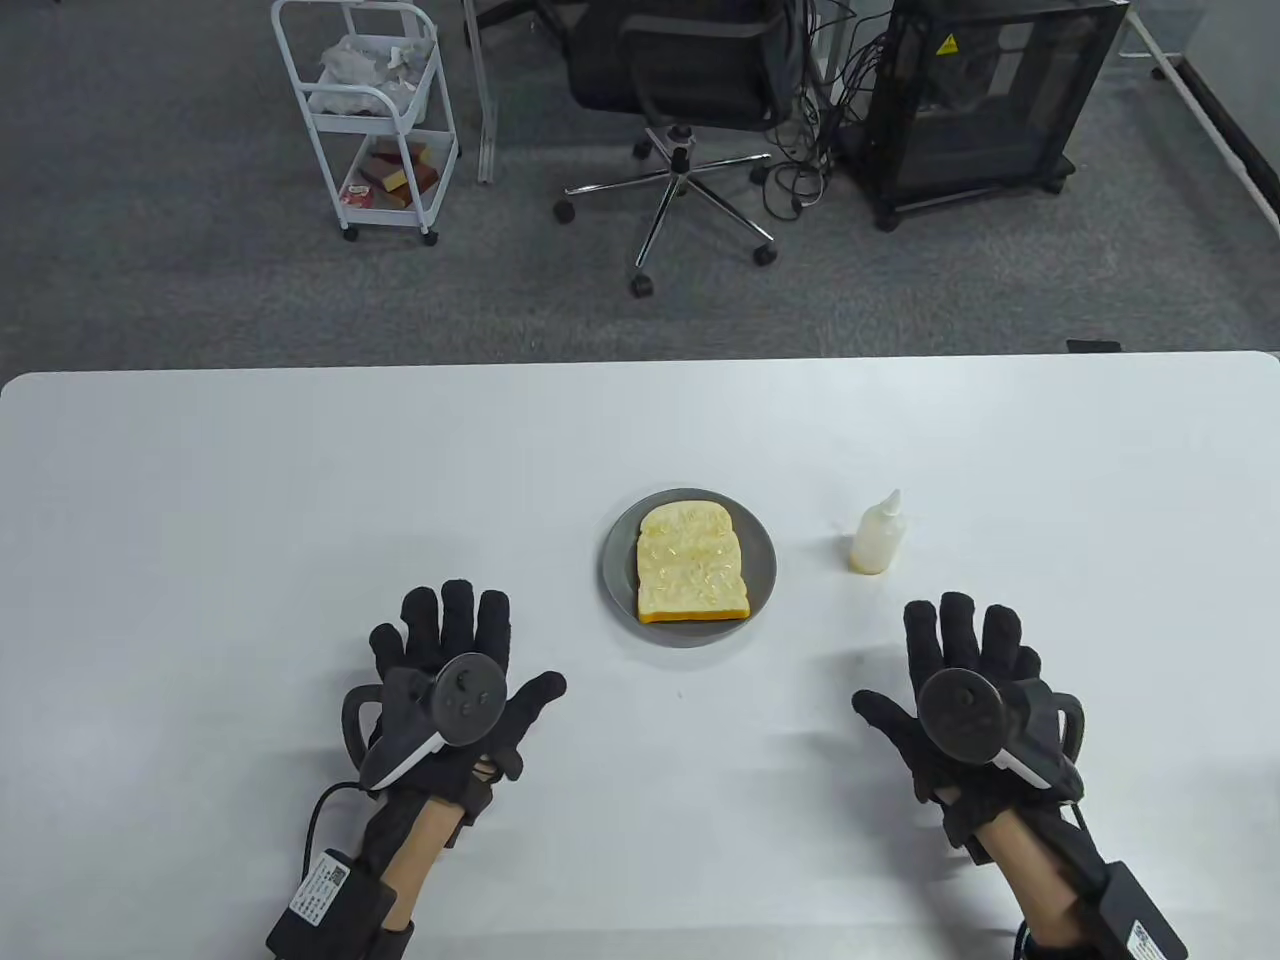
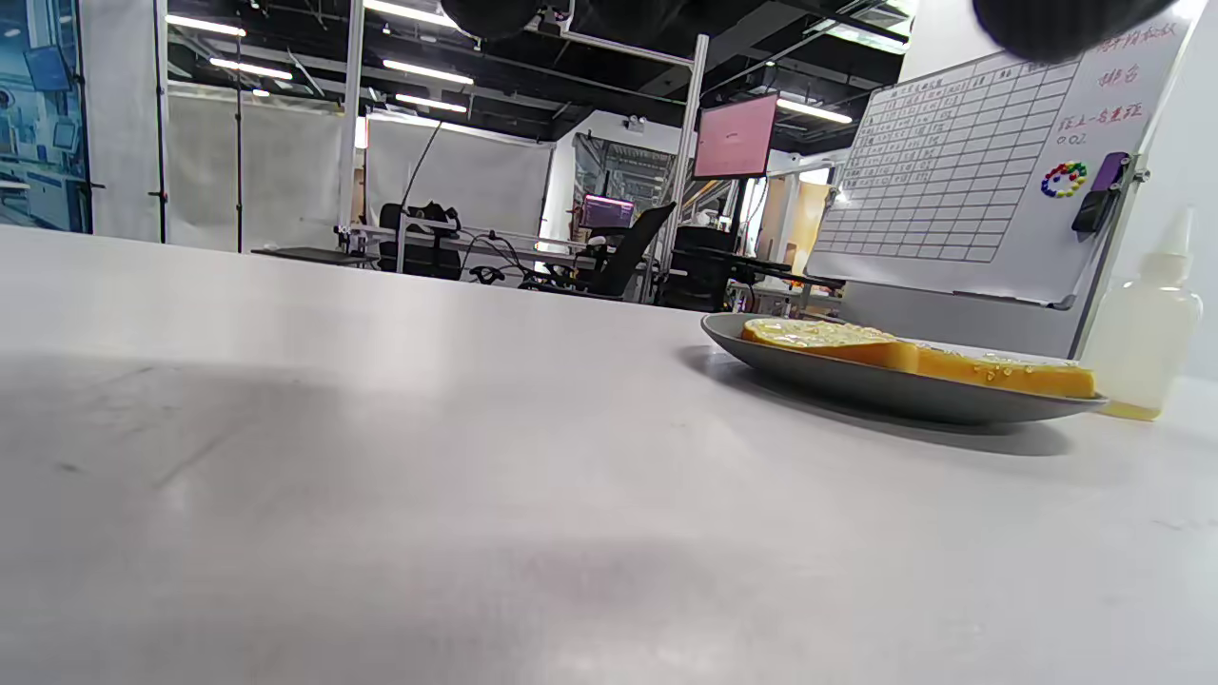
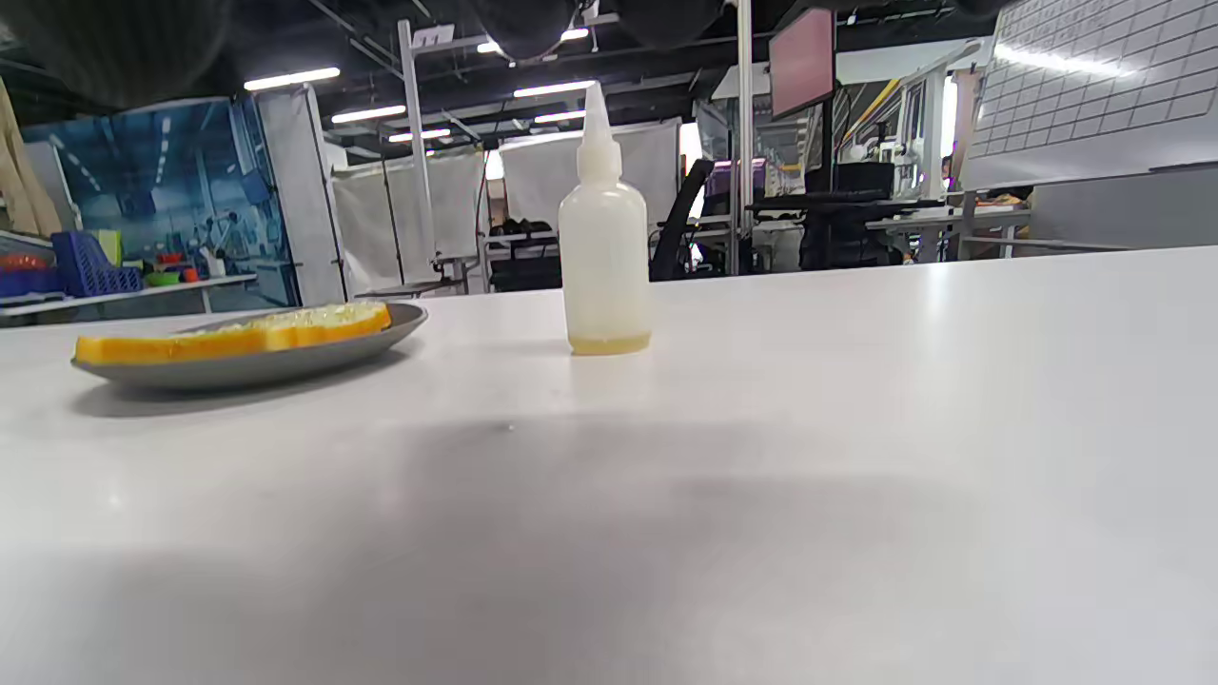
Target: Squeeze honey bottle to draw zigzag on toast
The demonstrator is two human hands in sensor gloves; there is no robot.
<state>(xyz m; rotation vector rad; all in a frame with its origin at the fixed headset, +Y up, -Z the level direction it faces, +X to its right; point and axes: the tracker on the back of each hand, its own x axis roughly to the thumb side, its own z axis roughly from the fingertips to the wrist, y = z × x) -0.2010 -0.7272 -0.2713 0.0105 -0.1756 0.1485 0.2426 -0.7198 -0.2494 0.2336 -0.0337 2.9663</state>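
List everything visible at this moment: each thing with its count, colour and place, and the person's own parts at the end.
Toast: one, pale yellow with an orange crust, lying flat on the plate.
Plate: one, grey, at the middle of the table.
Honey bottle: one, translucent whitish with a pointed nozzle, upright on the table to the right of the plate, apart from it.
Table: one, white, fills the lower half of the table view.
Office chair: one, black, on the floor beyond the table.
Cart: one, white, on wheels, far left on the floor.
Cabinet: one, black, far right on the floor.
Left hand: black glove, fingers spread, holds nothing.
Right hand: black glove, fingers spread, near the bottle, holds nothing.
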